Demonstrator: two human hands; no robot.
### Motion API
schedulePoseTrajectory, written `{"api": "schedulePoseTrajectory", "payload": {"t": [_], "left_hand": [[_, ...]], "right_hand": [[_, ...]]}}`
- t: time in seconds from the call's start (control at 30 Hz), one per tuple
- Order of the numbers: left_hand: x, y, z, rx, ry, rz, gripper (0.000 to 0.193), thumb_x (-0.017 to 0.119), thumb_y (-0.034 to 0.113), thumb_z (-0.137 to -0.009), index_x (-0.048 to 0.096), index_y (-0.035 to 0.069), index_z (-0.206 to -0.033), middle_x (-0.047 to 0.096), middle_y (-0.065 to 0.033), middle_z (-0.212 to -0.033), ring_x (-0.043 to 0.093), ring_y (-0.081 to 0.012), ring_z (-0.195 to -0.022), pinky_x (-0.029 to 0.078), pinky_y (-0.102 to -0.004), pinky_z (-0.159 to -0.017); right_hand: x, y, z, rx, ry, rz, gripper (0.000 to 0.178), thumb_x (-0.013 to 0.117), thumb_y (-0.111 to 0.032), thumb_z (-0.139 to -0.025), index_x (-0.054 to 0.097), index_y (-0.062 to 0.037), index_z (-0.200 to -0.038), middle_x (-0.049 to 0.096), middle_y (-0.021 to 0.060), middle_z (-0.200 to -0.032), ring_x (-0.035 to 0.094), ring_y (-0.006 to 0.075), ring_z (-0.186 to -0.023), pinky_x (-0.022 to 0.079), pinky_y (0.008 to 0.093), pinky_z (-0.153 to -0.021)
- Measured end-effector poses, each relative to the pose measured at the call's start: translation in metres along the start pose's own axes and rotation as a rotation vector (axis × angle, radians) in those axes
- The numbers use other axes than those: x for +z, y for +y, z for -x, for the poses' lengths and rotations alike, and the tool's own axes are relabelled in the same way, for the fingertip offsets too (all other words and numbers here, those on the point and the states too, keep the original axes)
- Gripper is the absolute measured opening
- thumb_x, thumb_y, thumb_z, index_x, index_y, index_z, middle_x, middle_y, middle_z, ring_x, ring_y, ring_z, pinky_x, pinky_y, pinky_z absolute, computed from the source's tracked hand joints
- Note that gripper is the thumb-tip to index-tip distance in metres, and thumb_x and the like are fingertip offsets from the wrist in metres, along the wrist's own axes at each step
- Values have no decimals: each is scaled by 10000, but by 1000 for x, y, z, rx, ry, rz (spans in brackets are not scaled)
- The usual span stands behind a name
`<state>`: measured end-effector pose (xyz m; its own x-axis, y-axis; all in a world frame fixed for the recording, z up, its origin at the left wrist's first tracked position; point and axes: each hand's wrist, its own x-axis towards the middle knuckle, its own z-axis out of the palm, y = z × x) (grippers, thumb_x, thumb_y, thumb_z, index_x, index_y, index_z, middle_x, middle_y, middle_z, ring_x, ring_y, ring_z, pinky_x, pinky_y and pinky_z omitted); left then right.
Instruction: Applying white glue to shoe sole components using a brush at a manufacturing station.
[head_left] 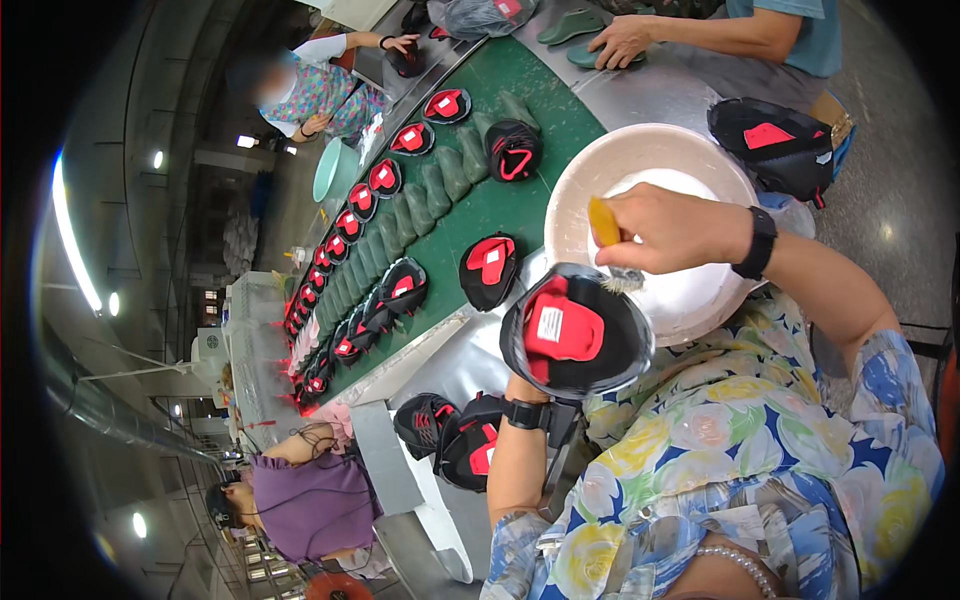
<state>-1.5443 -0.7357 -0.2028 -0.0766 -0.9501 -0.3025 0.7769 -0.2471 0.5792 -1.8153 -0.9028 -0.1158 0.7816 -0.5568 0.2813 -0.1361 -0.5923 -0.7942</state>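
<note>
My right hand (665,230) is closed around a brush with a yellow handle (603,222). Its pale bristles touch or hover just above the rim of a black shoe upper (610,368) with a red lining and a white label. That upper is propped up by my left hand (520,388), most of which is hidden behind it; the fingers do not show. Under my right hand stands a wide, pale pink basin (566,190) holding white liquid. Another black and red upper (490,270) lies close by, left of the basin.
A green conveyor belt (470,215) carries rows of uppers and grey-green foot-shaped forms (437,190). More uppers (465,455) lie on a metal surface beside my left forearm. A black upper (770,140) sits beyond the basin. A co-worker's hand (620,42) handles green forms at the top.
</note>
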Motion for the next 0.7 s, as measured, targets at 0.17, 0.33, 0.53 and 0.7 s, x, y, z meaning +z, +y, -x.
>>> {"api": "schedulePoseTrajectory", "payload": {"t": [0.17,0.33,0.53,0.7], "left_hand": [[-11,-2,-6,103,46,-109,543,532,292,-1016,362,51,-1472,528,-145,-1400,543,-279,-1272,467,-427,-1062],[-27,-9,-1,193,80,-225,535,558,251,-1000,371,58,-1463,549,-138,-1364,559,-274,-1244,485,-419,-1028],[-50,16,-26,332,193,-325,533,589,201,-980,383,66,-1452,575,-129,-1321,579,-268,-1212,507,-410,-986],[-65,5,-37,442,259,-433,536,616,160,-964,392,73,-1443,596,-121,-1285,595,-263,-1185,525,-402,-952]], "right_hand": [[13,-11,-7,-329,351,-82,220,694,-209,-905,578,-23,-912,630,160,-804,634,361,-764,488,427,-704],[6,6,10,-200,70,40,236,693,-232,-911,582,-27,-950,628,159,-818,631,363,-797,491,429,-727],[16,-6,33,-5,309,-112,241,728,-236,-900,621,-27,-952,673,154,-839,673,313,-784,510,376,-708],[56,-28,32,-131,272,-299,179,743,-163,-889,635,-30,-940,686,117,-856,678,240,-781,511,330,-727]]}}
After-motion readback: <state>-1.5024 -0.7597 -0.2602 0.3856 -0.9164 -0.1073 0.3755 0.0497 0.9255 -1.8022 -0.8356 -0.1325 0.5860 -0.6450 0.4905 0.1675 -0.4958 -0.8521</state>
